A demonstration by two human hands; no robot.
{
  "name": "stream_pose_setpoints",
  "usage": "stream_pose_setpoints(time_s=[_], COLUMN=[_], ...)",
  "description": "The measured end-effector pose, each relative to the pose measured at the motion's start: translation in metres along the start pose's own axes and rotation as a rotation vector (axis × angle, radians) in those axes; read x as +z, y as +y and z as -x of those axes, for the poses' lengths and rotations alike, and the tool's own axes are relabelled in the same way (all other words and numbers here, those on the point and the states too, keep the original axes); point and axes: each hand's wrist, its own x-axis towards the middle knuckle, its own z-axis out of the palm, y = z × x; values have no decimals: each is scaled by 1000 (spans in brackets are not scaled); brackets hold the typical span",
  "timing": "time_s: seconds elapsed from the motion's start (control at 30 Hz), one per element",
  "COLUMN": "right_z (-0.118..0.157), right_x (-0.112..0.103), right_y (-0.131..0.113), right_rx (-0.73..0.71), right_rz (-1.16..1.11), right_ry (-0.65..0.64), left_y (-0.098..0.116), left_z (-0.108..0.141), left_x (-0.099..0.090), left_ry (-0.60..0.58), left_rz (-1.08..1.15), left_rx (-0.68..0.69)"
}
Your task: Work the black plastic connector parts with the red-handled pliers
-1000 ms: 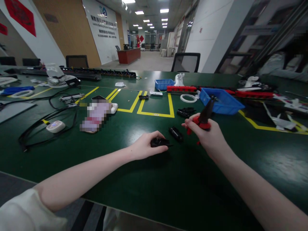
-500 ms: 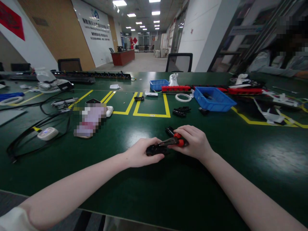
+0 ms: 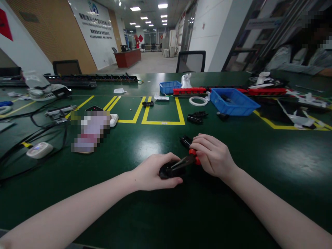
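Note:
My left hand (image 3: 153, 172) is closed around a black part (image 3: 166, 171), thumb and fingers on either side of it, low over the green table (image 3: 145, 214). In my right hand (image 3: 214, 154) is a pair of red-handled pliers (image 3: 184, 162), with the jaws pointing left onto the black part. Whether the jaws grip anything is too small to tell. Just beyond my right fingers lies another black piece (image 3: 186, 141), partly hidden by them. Farther back, more black pieces (image 3: 195, 118) rest on the table.
A blue bin (image 3: 233, 109) with dark parts stands at the back right, near a white ring (image 3: 197, 101) and a smaller blue bin (image 3: 169, 86). On the left are a phone (image 3: 93, 131), a white device (image 3: 39, 150) and black cables (image 3: 32, 119). A person (image 3: 293, 58) sits at the far right.
The pliers' jaws have swung to a steeper slant over the black part. Both hands sit slightly lower in the picture, and the camera view has shifted a little.

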Motion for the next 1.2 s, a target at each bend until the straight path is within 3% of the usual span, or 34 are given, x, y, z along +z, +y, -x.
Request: stream_pose_setpoints(time_s=[1.2], right_z=[-1], right_x=[0], right_y=[-6], right_rx=[-24], right_rz=[-83], right_ry=[-67], left_y=[-5], left_z=[-4], left_x=[0], left_ry=[0], left_rz=[2], left_rx=[7])
